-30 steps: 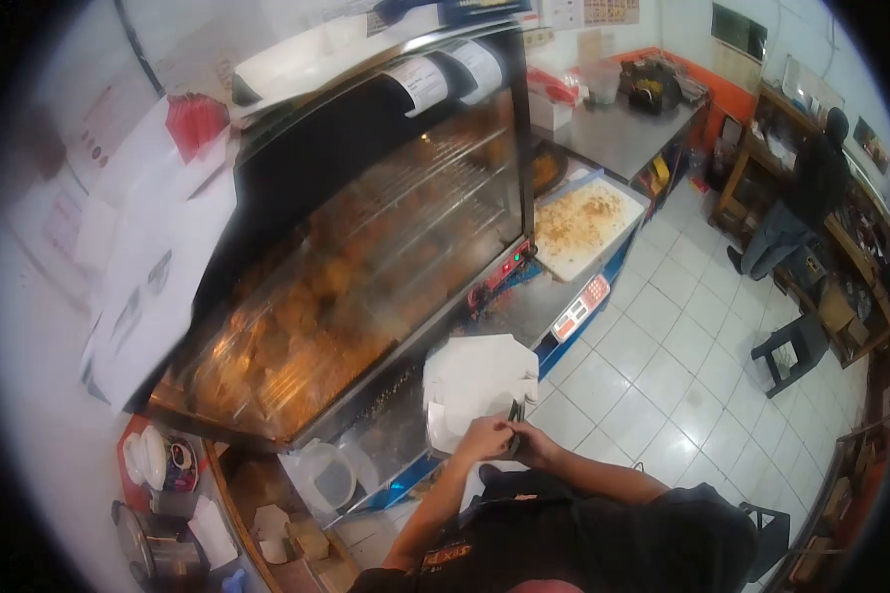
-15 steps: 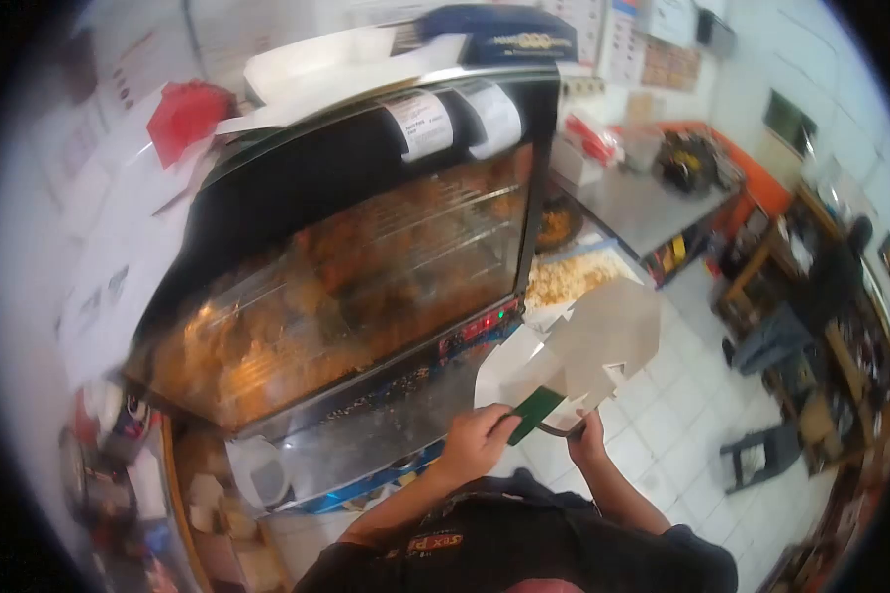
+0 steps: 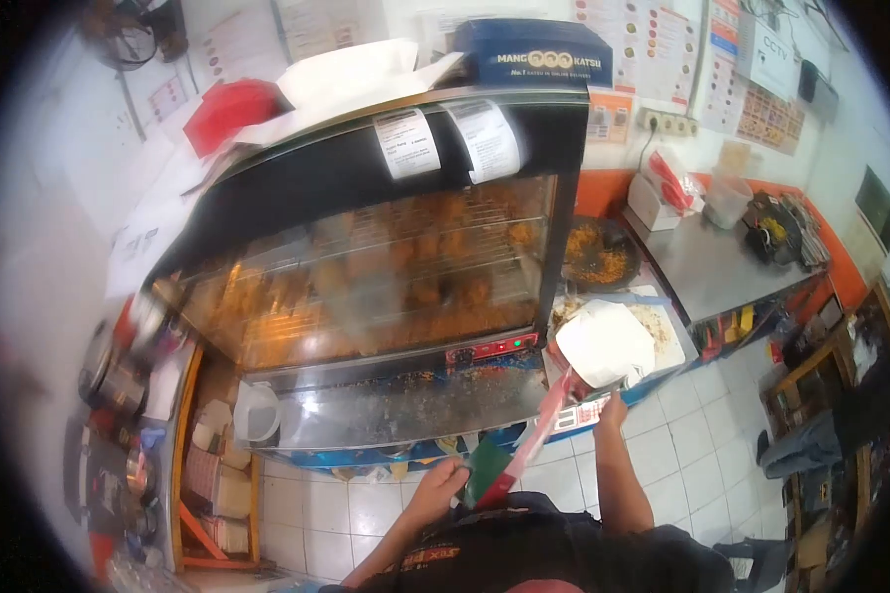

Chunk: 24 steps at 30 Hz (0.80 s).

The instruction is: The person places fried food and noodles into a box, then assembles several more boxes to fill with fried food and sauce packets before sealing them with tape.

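Observation:
My left hand (image 3: 440, 487) is closed on a flat green piece (image 3: 487, 468), low in front of my shirt. A blurred red and pale strip (image 3: 539, 427) slants from beside the green piece up toward a white paper box (image 3: 608, 343). My right hand (image 3: 611, 410) grips the lower edge of this box, its fingers partly hidden. The box overlaps a white tray (image 3: 670, 341) of brown crumbs in this view. Left of the box stands a glass-fronted food warmer (image 3: 366, 267) with browned fried food on its racks.
A wok (image 3: 599, 253) of orange-brown bits sits behind the tray. At right is a steel counter (image 3: 697, 262) with a white box (image 3: 655, 204) on it. A white container (image 3: 257, 412) stands at the warmer's left front. Another person's leg (image 3: 811, 445) shows at far right.
The box has turned, so a white face shows instead of its open inside. My left hand has moved lower and left with the green piece, away from the box. The view has shifted.

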Each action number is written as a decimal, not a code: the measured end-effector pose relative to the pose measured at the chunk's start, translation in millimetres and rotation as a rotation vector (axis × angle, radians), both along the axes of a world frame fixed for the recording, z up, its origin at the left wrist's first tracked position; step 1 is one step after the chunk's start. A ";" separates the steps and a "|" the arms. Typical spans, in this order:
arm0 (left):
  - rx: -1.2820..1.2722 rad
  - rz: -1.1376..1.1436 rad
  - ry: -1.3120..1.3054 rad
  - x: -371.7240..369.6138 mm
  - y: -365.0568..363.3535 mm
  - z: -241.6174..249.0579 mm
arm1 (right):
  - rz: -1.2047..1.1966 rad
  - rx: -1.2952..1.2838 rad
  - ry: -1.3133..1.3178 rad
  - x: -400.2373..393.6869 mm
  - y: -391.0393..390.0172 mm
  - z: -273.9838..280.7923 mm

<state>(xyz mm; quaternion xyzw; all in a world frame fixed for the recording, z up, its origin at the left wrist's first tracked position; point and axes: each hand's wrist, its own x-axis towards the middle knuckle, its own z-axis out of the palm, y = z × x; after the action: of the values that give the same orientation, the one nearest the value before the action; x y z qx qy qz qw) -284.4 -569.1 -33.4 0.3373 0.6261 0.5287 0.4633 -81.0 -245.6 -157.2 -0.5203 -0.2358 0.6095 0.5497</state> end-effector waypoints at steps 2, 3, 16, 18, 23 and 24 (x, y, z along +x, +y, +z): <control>0.009 0.004 -0.061 11.8 -6.2 -5.3 | -0.099 0.176 -0.289 -0.9 -24.8 -1.8; -0.057 0.017 -0.208 16.6 -7.0 -4.1 | -0.011 0.303 -0.180 -16.7 -71.4 71.7; -0.043 0.046 -0.034 49.9 2.3 19.9 | 0.916 0.974 -0.492 -55.4 -154.6 144.9; -0.020 0.038 -0.025 50.0 0.3 4.7 | 1.116 1.074 -0.595 -45.0 -157.6 156.0; 0.047 0.116 -0.204 59.3 5.8 17.2 | 1.249 1.080 -0.551 -41.2 -157.6 155.5; 0.020 0.092 -0.142 58.8 6.1 17.1 | 1.251 1.083 -0.552 -40.7 -156.3 154.7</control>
<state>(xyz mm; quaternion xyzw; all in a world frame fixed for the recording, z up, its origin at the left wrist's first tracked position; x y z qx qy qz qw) -225.6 -563.0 -16.3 0.2745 0.6014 0.5781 0.4783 -121.7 -401.8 -2.4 -0.0917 -0.8604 0.4557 0.2091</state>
